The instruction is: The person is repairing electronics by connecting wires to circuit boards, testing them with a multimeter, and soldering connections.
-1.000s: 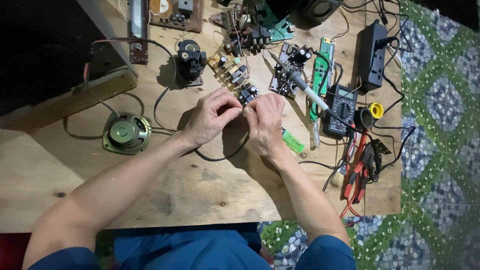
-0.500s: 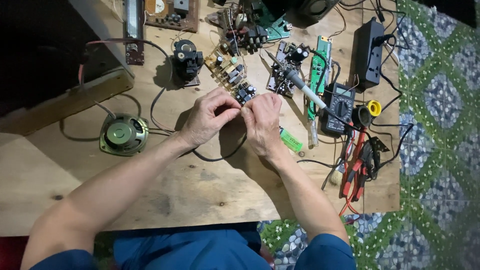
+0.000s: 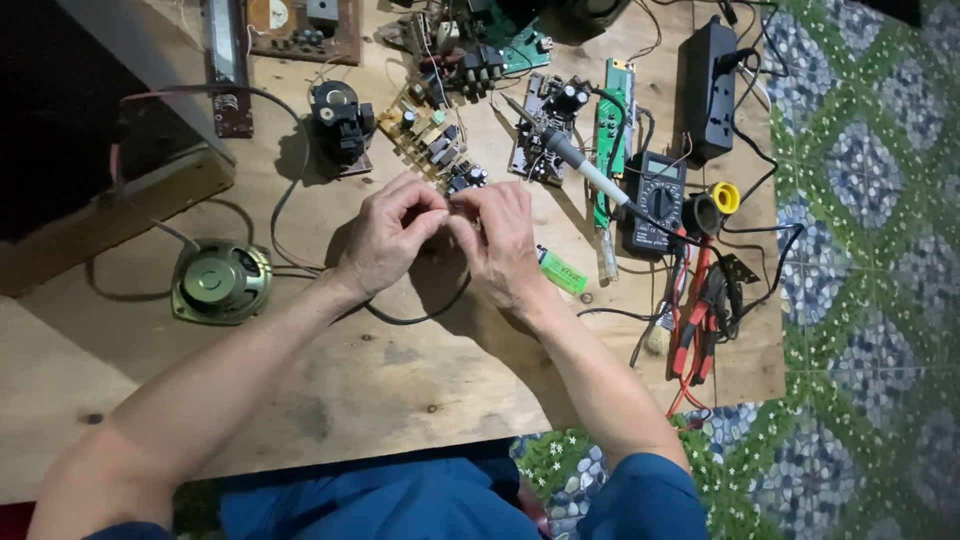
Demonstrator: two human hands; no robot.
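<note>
— Two hands are brought together at the middle of the wooden surface (image 3: 400, 390). What is pinched between them?

— Something very small, hidden by the fingertips; a thin wire end is a guess. The left hand (image 3: 385, 240) is curled with thumb and forefinger closed on it, and the right hand (image 3: 497, 240) is closed the same way, fingertips nearly touching those of the left.

— Where is it kept in relation to the boards?

— Just below the small yellowish circuit board (image 3: 432, 148), so that leads running from it can be reached without stretching. A black cable (image 3: 420, 318) is looped under both wrists.

— And the tools?

— A soldering iron (image 3: 570, 160) is laid across a dark board to the right, tip kept away from the hands. A multimeter (image 3: 655, 200) is set beside it, red-handled pliers (image 3: 692, 330) lower down, a green lighter (image 3: 562, 271) just beside the right wrist. A round speaker (image 3: 218, 280) is left well apart on the left, wired toward the work
</note>
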